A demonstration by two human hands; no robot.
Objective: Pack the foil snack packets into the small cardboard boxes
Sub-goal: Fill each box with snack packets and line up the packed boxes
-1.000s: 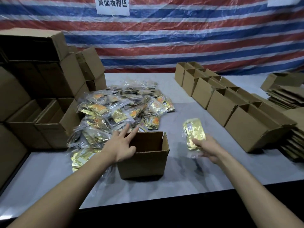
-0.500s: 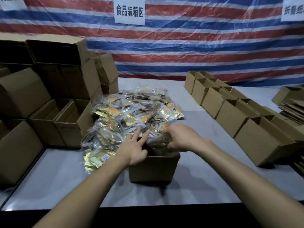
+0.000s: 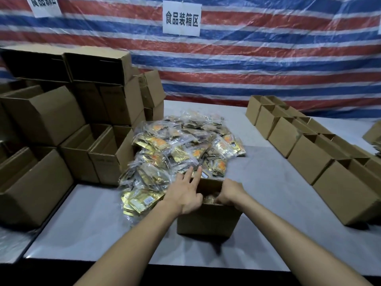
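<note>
Reaching into small box, right hand inside, grip cannot be told, left hand spread on rim, sign reading 食品装箱区.

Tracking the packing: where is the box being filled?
Head view, centre: the box sits just before the packet pile, left hand at its left rim, right hand reaching in.
</note>
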